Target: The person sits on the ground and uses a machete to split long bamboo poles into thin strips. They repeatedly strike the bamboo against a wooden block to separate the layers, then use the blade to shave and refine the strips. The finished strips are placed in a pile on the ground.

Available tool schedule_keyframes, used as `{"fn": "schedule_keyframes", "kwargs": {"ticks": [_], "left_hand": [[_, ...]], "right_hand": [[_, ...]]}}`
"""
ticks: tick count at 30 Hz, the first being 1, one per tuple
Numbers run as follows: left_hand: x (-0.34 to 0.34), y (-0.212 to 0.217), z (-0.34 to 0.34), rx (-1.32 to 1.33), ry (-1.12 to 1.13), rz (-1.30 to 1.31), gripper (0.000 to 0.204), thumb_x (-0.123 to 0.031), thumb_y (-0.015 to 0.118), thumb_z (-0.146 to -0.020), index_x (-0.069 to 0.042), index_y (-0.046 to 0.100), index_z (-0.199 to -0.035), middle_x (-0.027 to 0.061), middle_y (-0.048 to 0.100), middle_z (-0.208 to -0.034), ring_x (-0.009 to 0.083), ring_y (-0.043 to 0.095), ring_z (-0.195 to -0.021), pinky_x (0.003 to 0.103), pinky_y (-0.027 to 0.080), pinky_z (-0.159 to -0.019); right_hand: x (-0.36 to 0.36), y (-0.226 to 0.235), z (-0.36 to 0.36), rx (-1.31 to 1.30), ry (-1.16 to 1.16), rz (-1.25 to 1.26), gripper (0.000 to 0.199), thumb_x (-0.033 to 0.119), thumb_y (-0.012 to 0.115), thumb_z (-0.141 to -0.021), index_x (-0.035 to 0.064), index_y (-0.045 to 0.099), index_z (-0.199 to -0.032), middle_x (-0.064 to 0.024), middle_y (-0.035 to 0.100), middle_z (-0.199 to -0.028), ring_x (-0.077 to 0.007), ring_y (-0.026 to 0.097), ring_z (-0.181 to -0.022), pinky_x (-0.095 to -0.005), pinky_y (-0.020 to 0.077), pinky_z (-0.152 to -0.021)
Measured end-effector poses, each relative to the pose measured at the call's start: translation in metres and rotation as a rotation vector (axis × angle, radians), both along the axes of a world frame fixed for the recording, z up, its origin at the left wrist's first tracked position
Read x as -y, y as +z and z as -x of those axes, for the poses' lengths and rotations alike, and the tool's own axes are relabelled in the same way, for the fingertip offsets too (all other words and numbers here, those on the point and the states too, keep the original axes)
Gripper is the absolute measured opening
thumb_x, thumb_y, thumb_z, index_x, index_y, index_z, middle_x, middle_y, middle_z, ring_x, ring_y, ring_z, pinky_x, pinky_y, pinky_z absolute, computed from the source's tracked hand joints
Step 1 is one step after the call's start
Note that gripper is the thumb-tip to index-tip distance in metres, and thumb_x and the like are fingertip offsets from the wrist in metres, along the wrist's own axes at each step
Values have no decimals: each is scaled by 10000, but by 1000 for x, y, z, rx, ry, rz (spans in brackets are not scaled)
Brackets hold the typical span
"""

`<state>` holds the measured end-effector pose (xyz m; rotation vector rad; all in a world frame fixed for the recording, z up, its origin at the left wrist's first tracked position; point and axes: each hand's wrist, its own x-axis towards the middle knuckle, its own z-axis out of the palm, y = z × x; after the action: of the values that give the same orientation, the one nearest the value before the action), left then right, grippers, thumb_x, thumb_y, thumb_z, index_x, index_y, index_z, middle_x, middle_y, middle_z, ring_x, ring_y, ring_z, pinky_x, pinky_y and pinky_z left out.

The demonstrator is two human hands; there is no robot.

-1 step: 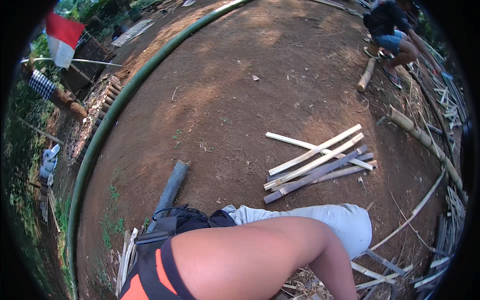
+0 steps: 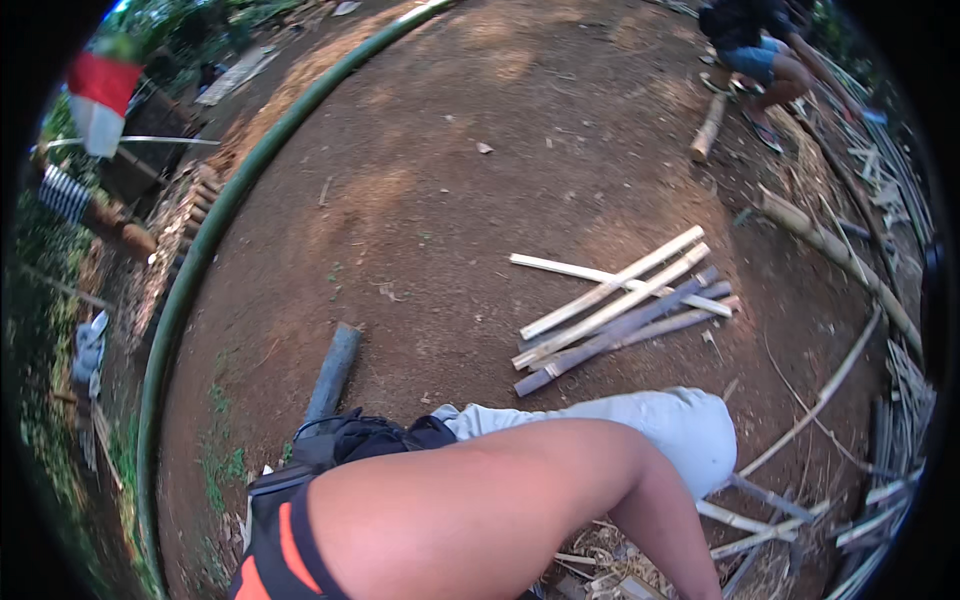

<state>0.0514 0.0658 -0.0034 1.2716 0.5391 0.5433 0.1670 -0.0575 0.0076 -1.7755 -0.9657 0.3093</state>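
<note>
One bare arm (image 2: 470,490) of mine crosses the lower part of the view, bent at the elbow, with its forearm running down out of the picture. Neither hand shows, so what they hold is hidden. Behind the arm is my leg in pale grey trousers (image 2: 665,430), knee to the right. Pale wood shavings (image 2: 600,548) lie below the bent arm. Beyond the knee, several split bamboo strips (image 2: 618,333), some pale and some dark, lie crossed on the brown soil. A short grey bamboo tube (image 2: 335,370) rests to the left, beside a black bag or strap bundle (image 2: 385,432).
A long green bamboo pole (image 2: 215,220) curves along the left side. Far right, another person (image 2: 760,60) squats and reaches toward a heap of strips. Near them are a bamboo log (image 2: 710,128) and a thicker pole (image 2: 830,250). A red and white flag (image 2: 103,95) hangs far left.
The whole view has shifted slightly, so the strips, tube and poles appear a little farther left and mostly higher. More shavings show below my arm. The strips keep their arrangement.
</note>
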Motion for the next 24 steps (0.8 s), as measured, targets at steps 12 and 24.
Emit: {"fn": "schedule_keyframes", "kwargs": {"ticks": [12, 24], "left_hand": [[35, 27, 7, -45, -422, 468, 276, -367, 358, -1062, -112, 437, -993, 8, 448, -788, 51, 338, -472, 204, 249, -372], [103, 22, 25, -260, -578, 431, 227, -288, 443, -1055, -65, 469, -1018, -24, 396, -726, 51, 317, -499, 232, 276, -429]], "right_hand": [[83, 14, -45, 145, -203, -14, 230, 144, 485, -1030, 9, 507, -1216, -92, 607, -810, -94, 508, -483, -250, 411, -435], [117, -2, 0, 762, -121, 266, 92, 79, 640, -788, 64, 565, -839, -108, 591, -721, -306, 633, -622, -419, 508, -570]]}}
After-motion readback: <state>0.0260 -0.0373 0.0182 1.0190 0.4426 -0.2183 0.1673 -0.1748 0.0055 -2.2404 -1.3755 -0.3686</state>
